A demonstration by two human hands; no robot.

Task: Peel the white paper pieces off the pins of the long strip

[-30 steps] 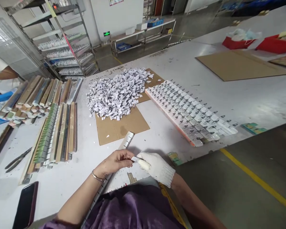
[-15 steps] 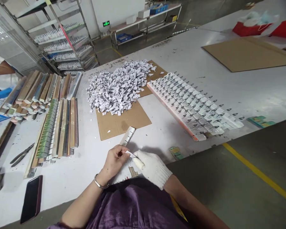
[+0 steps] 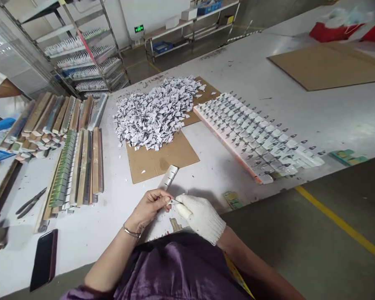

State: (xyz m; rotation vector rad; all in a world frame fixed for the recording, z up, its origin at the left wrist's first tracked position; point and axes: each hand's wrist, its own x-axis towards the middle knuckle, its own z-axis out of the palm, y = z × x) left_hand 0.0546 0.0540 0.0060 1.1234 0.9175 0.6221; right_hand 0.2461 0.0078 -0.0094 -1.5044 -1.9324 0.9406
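My bare left hand [image 3: 151,206], with a bracelet at the wrist, pinches a small white piece [image 3: 171,201] between thumb and fingers. Its fingertips meet those of my right hand [image 3: 203,218], which wears a white knitted glove. The gloved thumb and fingers are closed at a thin dark sliver beside the white piece; whatever else they grip is hidden. Just beyond both hands a white slotted bar [image 3: 169,177] lies on the table, partly covered by my left hand. Farther off, a heap of small white-and-grey chips [image 3: 156,114] rests on a cardboard sheet [image 3: 162,164].
To the right lie white bars [image 3: 237,141] set with rows of dark pointed pieces. Wooden bars [image 3: 84,166], pliers [image 3: 30,203] and a phone [image 3: 43,260] are on the left. Another person's arm [image 3: 6,89] shows at far left. A racked trolley [image 3: 81,54] stands behind.
The small white piece has turned and shows less between my fingertips. My left fingers have shifted slightly right, closer to the glove. The whole view has moved a little.
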